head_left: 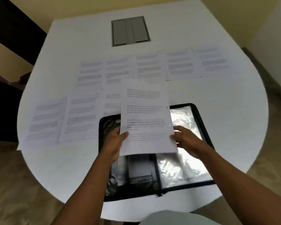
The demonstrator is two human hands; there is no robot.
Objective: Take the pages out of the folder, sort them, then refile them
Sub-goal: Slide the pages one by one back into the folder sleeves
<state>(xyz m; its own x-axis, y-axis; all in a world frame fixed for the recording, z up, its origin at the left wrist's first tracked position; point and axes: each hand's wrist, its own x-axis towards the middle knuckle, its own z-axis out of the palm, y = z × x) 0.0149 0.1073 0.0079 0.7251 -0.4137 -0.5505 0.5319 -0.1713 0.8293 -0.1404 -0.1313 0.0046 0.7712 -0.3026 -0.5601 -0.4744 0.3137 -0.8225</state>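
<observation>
- Emptying looks nearly done: eight pages (152, 66) lie face up on the table (217, 111), five in a far row from 11 to 1 o'clock, three in a nearer row at 9 to 10 o'clock.
- The folder (199, 117) lies open at 6 o'clock; its plastic sleeves look empty.
- One sheet (146, 117) hangs over the folder; the left hand (115, 142) pinches its lower left edge, and the right hand (185, 138) grips the lower right edge.
- Left to do: lay it down, order the pages, refile.
</observation>
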